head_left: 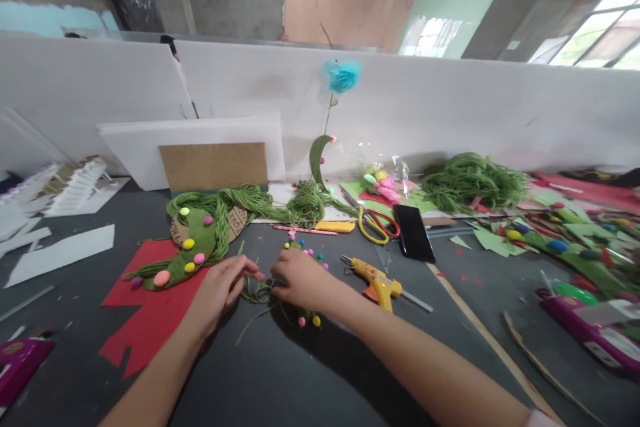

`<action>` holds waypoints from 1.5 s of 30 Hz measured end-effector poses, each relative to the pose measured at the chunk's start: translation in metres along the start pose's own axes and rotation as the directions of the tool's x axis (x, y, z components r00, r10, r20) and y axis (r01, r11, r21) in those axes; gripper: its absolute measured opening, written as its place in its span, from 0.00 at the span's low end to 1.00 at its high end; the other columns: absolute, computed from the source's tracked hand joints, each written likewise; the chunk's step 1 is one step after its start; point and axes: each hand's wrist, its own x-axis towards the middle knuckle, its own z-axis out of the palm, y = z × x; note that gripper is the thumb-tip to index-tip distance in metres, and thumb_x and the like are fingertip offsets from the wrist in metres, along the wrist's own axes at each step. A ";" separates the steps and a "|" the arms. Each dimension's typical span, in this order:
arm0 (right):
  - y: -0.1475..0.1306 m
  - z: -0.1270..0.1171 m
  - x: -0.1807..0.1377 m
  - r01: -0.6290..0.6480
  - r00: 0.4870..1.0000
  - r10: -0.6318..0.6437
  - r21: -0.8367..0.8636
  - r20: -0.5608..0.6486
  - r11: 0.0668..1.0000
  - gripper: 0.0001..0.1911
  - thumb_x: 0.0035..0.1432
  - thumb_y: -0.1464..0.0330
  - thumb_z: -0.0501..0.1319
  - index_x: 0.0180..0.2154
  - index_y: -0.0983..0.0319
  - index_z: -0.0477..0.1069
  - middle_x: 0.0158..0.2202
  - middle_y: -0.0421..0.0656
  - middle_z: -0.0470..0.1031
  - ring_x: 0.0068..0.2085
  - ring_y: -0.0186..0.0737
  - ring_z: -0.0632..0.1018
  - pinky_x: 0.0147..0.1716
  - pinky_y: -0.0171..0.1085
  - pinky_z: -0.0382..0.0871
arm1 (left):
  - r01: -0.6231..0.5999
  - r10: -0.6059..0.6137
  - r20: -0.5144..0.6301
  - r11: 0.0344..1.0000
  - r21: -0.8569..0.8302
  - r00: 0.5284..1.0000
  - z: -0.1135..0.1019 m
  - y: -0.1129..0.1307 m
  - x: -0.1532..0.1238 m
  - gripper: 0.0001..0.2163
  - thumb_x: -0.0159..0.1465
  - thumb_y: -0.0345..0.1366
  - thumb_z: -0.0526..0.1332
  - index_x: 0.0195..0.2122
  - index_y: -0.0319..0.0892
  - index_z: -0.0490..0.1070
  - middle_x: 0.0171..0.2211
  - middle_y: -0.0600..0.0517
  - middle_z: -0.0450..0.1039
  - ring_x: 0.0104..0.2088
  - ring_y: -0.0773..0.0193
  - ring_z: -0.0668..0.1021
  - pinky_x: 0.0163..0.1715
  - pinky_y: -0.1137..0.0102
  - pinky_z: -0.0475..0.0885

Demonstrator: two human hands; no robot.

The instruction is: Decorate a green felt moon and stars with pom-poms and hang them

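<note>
Strands of green yarn (256,291) lie in loose loops between my two hands, low over the dark table. My left hand (226,288) is closed at the fingertips on the yarn, beside its left side. Just to the right, my right hand (301,278) has its fingers curled down on the same yarn. Under and around the right hand shows a piece edged with small coloured pompoms (317,321), mostly hidden by the hand. A green crescent shape with pompoms (195,248) lies left of my left hand, on a bundle of green yarn (245,199).
Right of my hands are a yellow glue gun (379,282), scissors (376,225) and a phone (414,232). A yellow cutter (336,227) lies behind them. Red paper (145,330) is at left. A yarn heap (473,181) and a blue flower (344,77) stand behind.
</note>
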 end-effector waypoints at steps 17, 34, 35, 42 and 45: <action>-0.034 0.024 0.003 0.002 0.996 -0.011 0.101 0.085 0.995 0.08 0.46 0.76 0.61 0.33 0.71 0.72 0.41 0.58 0.73 0.48 0.56 0.70 0.48 0.49 0.61 | -0.005 0.087 -0.065 0.636 0.772 0.994 -0.018 -0.024 0.011 0.09 0.49 0.30 0.58 0.32 0.42 0.68 0.29 0.49 0.71 0.28 0.60 0.72 0.27 0.70 0.58; -0.033 -0.064 -0.017 -0.096 0.991 0.115 0.964 0.069 0.249 0.05 0.46 0.69 0.58 0.27 0.61 0.62 0.19 0.36 0.70 0.20 0.28 0.69 0.21 0.29 0.65 | 0.019 0.024 -0.042 0.598 0.801 0.999 -0.024 -0.022 0.012 0.03 0.51 0.28 0.55 0.25 0.43 0.66 0.24 0.52 0.70 0.28 0.61 0.73 0.28 0.71 0.60; -0.034 -0.065 -0.015 -0.096 0.990 0.125 0.971 0.070 0.221 0.05 0.46 0.70 0.59 0.27 0.62 0.62 0.18 0.35 0.70 0.20 0.28 0.69 0.21 0.28 0.64 | 0.011 0.035 -0.042 0.623 0.782 0.998 -0.024 -0.020 0.011 0.04 0.51 0.28 0.55 0.26 0.42 0.67 0.26 0.51 0.71 0.30 0.61 0.73 0.29 0.71 0.62; -0.038 -0.063 -0.012 -0.147 0.973 0.193 0.983 0.124 0.110 0.06 0.45 0.70 0.60 0.26 0.62 0.63 0.21 0.38 0.74 0.18 0.29 0.71 0.18 0.28 0.63 | -0.166 0.145 0.081 0.870 0.464 0.986 -0.017 -0.004 0.008 0.13 0.56 0.34 0.51 0.37 0.41 0.72 0.41 0.47 0.75 0.43 0.58 0.74 0.44 0.69 0.66; -0.039 -0.062 -0.012 -0.141 0.963 0.240 0.987 0.119 0.079 0.06 0.46 0.69 0.60 0.26 0.61 0.63 0.21 0.39 0.75 0.20 0.30 0.73 0.20 0.29 0.65 | -0.222 0.154 0.258 0.939 0.263 0.954 -0.005 0.000 0.002 0.14 0.55 0.35 0.54 0.39 0.40 0.73 0.41 0.48 0.76 0.42 0.59 0.75 0.43 0.69 0.67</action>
